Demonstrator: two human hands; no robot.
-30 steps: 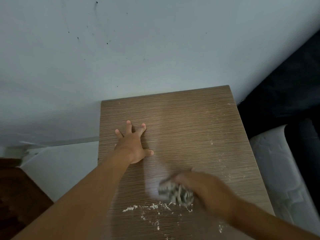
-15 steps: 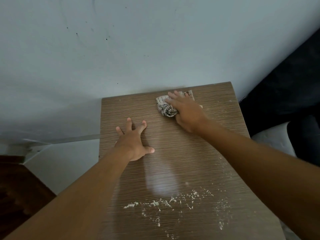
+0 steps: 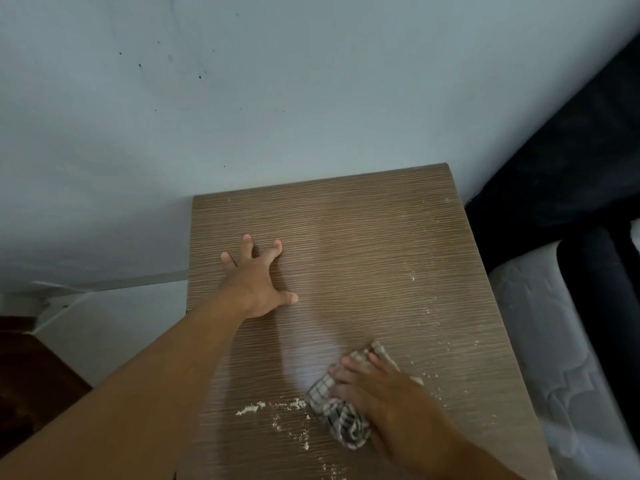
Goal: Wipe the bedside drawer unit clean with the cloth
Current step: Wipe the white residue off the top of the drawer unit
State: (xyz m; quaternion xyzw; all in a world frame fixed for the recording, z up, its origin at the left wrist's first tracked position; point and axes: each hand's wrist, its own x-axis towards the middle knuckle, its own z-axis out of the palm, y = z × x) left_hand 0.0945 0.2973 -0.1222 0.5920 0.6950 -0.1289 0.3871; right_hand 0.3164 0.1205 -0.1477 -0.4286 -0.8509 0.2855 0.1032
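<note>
Right hand lies over the bunched grey-and-white checked cloth, fingers fairly straight, pressing it onto the near right part of the brown wood-grain bedside drawer unit. Left hand is splayed, empty, braced on the top further back, well apart. The trail of white crumbs lies just left of the cloth, running crosswise, so the right hand is nearer. Specks dot the right edge; the back looks cleaner.

cloth: partly under right hand | drawer unit: near edge cut off
</note>
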